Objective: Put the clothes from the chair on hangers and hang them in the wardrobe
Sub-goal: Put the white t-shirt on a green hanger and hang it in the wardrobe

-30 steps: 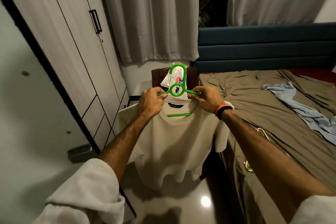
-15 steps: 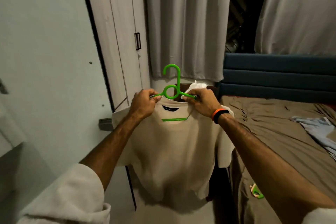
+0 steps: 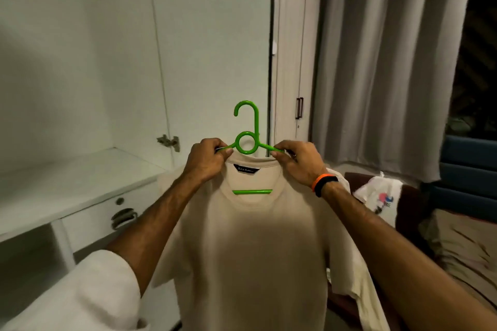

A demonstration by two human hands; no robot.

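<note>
Beige T-shirt point(image 3: 258, 250) threaded on a bright green plastic hanger point(image 3: 246, 142), held upright in mid-air, front hanging flat, short sleeves drooping at both sides. Dark label visible inside the collar; hanger's crossbar showing green through the neck opening. Hook pointing up, curling left, above a round loop. Open wardrobe point(image 3: 80, 88) just behind and left, pale inside. White printed garment point(image 3: 379, 196) draped over the dark chair point(image 3: 408, 212) at right.

both hands, left hand point(image 3: 205, 160) and right hand point(image 3: 297, 160), pinch the shoulders of a green hanger point(image 3: 247, 140) carrying a beige t-shirt point(image 3: 255, 250), its hook upright. behind it stands the open white wardrobe point(image 3: 107, 88), with grey curtains point(image 3: 390, 67) to the right.
</note>
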